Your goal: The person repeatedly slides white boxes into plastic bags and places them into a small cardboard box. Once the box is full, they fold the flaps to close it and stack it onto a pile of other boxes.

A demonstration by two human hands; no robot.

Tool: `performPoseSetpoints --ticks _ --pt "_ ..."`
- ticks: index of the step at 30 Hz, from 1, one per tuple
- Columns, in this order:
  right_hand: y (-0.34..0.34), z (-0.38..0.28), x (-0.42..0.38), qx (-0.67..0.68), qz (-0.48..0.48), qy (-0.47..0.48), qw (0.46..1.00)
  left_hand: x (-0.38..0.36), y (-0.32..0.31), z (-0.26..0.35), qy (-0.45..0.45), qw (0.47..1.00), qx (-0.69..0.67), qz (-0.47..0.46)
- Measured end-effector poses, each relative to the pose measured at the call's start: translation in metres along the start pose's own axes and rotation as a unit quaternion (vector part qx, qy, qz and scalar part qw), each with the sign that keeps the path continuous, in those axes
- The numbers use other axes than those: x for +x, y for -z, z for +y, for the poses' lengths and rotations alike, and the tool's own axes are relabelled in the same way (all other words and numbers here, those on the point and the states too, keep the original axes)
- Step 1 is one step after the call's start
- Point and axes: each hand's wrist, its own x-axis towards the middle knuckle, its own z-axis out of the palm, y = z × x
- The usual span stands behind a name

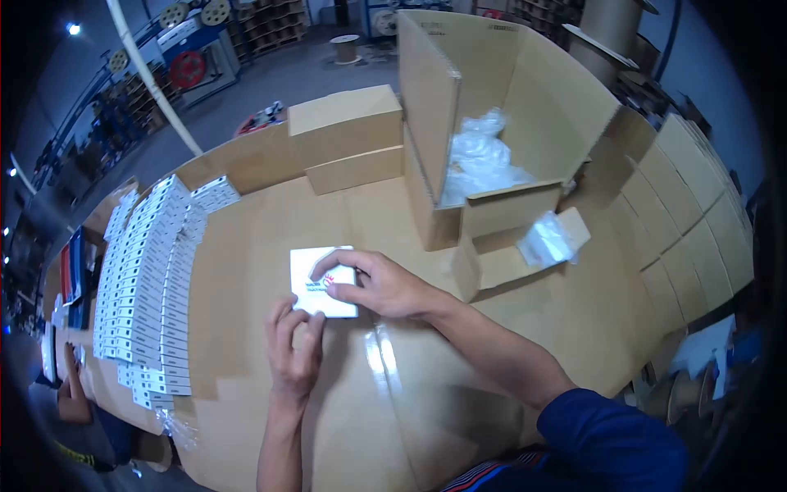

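A flat white square box (pixel 305 261) with a small red logo and dark print lies on the cardboard-covered table in front of me. My right hand (pixel 381 283) reaches over it from the right, thumb and index finger curved together on its top face. At the box's lower left edge is my left hand (pixel 293 348), its fingers bent and their tips against the edge. The palm side of both hands and the underside of the box are hidden.
Long stacks of white boxes (pixel 139 287) stand at left. A tall carton (pixel 426 98) holds clear plastic bags (pixel 484 156). Before it, a small open carton (pixel 500 275) contains a plastic packet (pixel 548 239). Closed cartons (pixel 348 123) sit behind. Another person's arm (pixel 74 389) shows far left.
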Motion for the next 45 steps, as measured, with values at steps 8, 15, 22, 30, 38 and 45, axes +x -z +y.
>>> performPoseSetpoints --ticks 8,15,22,30,38,45 --pt "0.143 -0.095 -0.133 -0.197 0.109 0.015 0.974 0.108 -0.011 0.111 0.035 0.977 -0.201 -0.065" --pt "0.276 -0.113 -0.151 -0.430 0.264 0.044 0.862 0.276 -0.168 0.125 -0.001 0.949 -0.214 -0.230" --pt "0.319 -0.097 -0.139 -0.364 0.277 0.069 0.887 0.311 -0.338 0.100 -0.054 0.835 -0.024 -0.546" --pt "0.330 -0.089 -0.140 -0.268 0.243 0.035 0.932 0.300 -0.399 0.097 -0.180 0.731 0.022 -0.657" --pt "0.333 -0.073 -0.144 -0.252 0.258 0.050 0.931 0.318 -0.371 0.083 -0.098 0.823 -0.129 -0.544" --pt "0.326 -0.074 -0.135 -0.263 0.332 0.014 0.906 0.355 -0.310 0.081 0.195 0.903 -0.205 -0.322"
